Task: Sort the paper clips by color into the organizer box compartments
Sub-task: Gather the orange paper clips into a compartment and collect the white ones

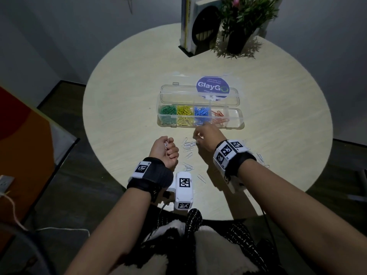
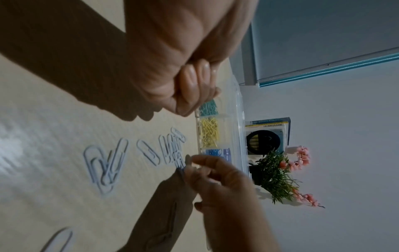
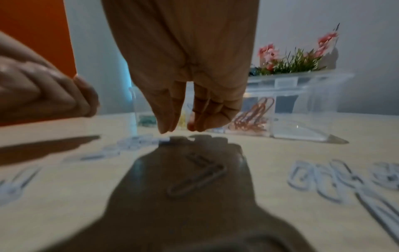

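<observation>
A clear organizer box (image 1: pixel 241 120) lies open on the round table, with green (image 1: pixel 167 112), yellow (image 1: pixel 184 111), blue (image 1: pixel 202 112) and red clips (image 1: pixel 219 116) in separate compartments; its far-right compartment (image 1: pixel 235 118) holds nothing. Loose white paper clips (image 1: pixel 187 145) (image 2: pixel 103 170) (image 3: pixel 319 179) lie scattered in front of the box. My left hand (image 1: pixel 165 148) (image 2: pixel 190 88) is curled into a fist round several white clips, just left of the pile. My right hand (image 1: pixel 198 138) (image 3: pixel 181 129) points down over the pile, thumb and fingers slightly apart, nothing seen between them.
The box lid (image 1: pixel 198 92) with a purple label lies flat behind the box. A bookend with books (image 1: pixel 195 26) and a potted plant (image 1: pixel 238 22) stand at the table's far edge. More white clips (image 1: pixel 261 158) lie right of my right wrist. An orange panel (image 1: pixel 17 135) stands left.
</observation>
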Available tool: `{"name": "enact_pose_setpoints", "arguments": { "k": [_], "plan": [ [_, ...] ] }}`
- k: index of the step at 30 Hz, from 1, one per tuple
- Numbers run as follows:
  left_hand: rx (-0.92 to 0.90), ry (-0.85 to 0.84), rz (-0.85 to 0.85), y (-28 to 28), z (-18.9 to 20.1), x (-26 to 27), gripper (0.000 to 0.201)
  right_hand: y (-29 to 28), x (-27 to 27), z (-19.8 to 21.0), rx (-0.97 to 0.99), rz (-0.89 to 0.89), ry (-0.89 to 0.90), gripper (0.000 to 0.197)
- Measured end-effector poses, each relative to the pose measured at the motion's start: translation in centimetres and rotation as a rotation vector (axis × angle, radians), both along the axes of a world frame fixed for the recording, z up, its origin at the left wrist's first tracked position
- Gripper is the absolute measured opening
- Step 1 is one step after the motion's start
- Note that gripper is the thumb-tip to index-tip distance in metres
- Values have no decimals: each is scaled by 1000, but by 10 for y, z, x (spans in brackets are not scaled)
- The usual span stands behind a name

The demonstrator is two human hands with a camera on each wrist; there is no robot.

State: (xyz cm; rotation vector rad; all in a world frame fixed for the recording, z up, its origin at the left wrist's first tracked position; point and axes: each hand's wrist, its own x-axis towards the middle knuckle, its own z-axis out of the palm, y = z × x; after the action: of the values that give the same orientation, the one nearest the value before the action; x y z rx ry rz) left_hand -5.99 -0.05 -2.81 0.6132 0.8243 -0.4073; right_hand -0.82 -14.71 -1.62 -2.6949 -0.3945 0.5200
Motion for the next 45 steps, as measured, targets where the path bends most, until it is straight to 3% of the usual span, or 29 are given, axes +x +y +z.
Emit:
{"name": "enact_pose_setpoints", "arguments": {
  "k": [4,10,13,20,24,27,30,35,37,40,45],
  "plan": [
    [40,19,39,5,1,0,36,-3,-8,-14,-88,-9,11,13],
    [56,32,84,10,-2,-3,36,0,-12,-6,93,-105,44,7],
    [75,40,79,9,-4,-4,35,14,-8,-2,143,-91,47,18],
    [98,65,100,10,-5,-4,35,22,-2,-7,-116,72,45,22],
    [97,49,161,5,-1,-3,35,18,-4,-8,-156,71,45,20],
    [80,36,173,2,2,-3,36,15,-7,-6,-11,-77,56,3],
    [66,36,181,-2,1,-2,35,21,-11,3,225,-171,69,10],
    [-73,12,238,-7,0,-1,39,39,-20,27,336,2,82,8],
    [-18,47,200,-6,-2,0,40,39,-15,29,371,-19,46,10],
    [73,80,107,-1,-3,0,40,37,-3,23,306,-28,-20,13],
    [64,70,44,9,-1,-3,41,33,-1,-2,-25,171,-6,18]
  ]
}}
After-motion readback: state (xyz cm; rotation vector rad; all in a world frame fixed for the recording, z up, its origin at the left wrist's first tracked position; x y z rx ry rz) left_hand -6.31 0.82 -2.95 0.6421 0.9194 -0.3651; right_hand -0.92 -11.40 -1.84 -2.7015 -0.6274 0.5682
